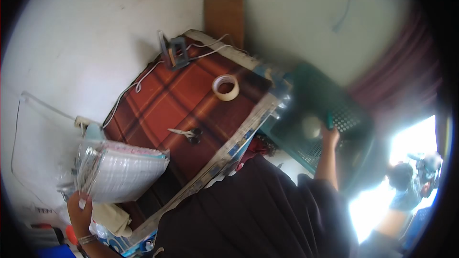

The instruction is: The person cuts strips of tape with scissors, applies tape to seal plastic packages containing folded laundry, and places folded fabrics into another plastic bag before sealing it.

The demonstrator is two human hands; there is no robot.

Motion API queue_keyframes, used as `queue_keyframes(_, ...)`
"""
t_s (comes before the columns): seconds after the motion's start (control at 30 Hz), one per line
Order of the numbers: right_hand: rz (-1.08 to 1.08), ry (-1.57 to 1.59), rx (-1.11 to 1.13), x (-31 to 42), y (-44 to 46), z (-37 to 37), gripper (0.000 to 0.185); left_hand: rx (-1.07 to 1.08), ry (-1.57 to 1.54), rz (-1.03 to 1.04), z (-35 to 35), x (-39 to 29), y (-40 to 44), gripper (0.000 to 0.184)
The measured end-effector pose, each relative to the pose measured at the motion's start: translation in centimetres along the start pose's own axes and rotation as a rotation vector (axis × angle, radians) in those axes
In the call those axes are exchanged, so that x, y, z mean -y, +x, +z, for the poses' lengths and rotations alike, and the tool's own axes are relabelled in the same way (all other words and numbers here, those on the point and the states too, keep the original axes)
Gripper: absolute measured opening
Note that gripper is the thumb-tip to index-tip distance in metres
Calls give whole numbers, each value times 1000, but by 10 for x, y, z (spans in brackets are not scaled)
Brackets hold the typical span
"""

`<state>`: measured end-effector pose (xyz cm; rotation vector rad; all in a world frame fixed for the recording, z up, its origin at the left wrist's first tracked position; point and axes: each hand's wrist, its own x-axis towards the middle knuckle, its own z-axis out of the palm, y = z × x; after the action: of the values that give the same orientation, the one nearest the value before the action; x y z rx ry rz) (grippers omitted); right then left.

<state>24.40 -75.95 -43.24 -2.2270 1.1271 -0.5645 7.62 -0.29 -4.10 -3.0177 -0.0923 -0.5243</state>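
Note:
My left hand (80, 209) is closed on the lower left edge of a clear plastic-wrapped white bundle (126, 169), at the left end of the table. My right hand (331, 136) reaches over the green perforated basket (306, 150) on the right, its fingers closed round a small green thing (330, 120) that I cannot make out. A pale round object (312, 127) lies in the basket beside that hand. Between my hands, scissors (191, 134) and a tape roll (225, 88) rest on the red checked table cover (148, 114).
A dark stand (177, 56) with a white cable is at the table's back edge. Behind stands a brown board (224, 12). Folded beige cloth (112, 219) lies near my left hand. A person (400, 193) is at the bright opening on the right.

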Motion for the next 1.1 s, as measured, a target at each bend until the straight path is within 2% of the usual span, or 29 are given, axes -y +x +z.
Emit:
queue_keyframes(0.1,-115,152,-78,62,-5,-66,43,-16,-37,36,-12,-29,-1,13)
queue_keyframes(0.13,-273,265,-103,84,-10,-88,36,-27,-95,41,-18,-34,-3,12)
queue_keyframes(0.17,-457,248,-257,101,-15,-104,30,-42,-121,64,-24,-37,-5,13)
queue_keyframes(0.2,-810,223,-402,138,-32,-131,25,-28,-166,70,-31,-34,-9,14)
queue_keyframes(0.23,-856,418,-424,166,-40,-144,23,-9,-163,56,-37,-28,-15,16)
queue_keyframes(0.27,-833,588,-306,214,-63,-171,23,-57,-123,98,-38,-20,-20,18)
queue_keyframes(0.37,-731,1187,-56,299,-125,-204,34,-209,-1,229,-39,3,-37,22)
queue_keyframes(0.4,-443,1245,68,326,-155,-217,36,-234,-3,204,-41,10,-43,22)
queue_keyframes(0.43,-494,1255,291,342,-167,-225,34,-252,1,220,-43,18,-47,21)
queue_keyframes(0.5,-615,1176,402,392,-217,-235,33,-285,-1,231,-48,27,-49,20)
queue_keyframes(0.53,-646,1140,527,415,-251,-243,33,-342,42,247,-42,29,-51,17)
queue_keyframes(0.57,-669,989,620,434,-276,-250,35,-398,87,264,-35,31,-52,15)
queue_keyframes(0.6,-822,1029,659,459,-316,-252,37,-413,85,259,-32,34,-50,15)
queue_keyframes(0.7,-1227,612,1041,511,-393,-289,35,-513,118,271,-16,42,-50,10)
queue_keyframes(0.77,-1275,388,1219,539,-421,-288,33,-697,96,330,-9,48,-47,7)
queue_keyframes(0.8,-1296,263,1308,556,-438,-285,33,-664,53,377,-10,54,-48,5)
queue_keyframes(0.87,-1424,114,1314,585,-472,-272,32,-699,34,420,-1,66,-48,5)
queue_keyframes(1.0,-1529,-63,1379,616,-523,-245,32,-747,28,486,5,76,-46,7)
queue_keyframes(1.07,-1688,-249,1249,621,-541,-236,31,-792,4,516,3,75,-43,8)
queue_keyframes(1.1,-1690,-252,1251,624,-544,-229,31,-791,3,512,1,76,-43,8)
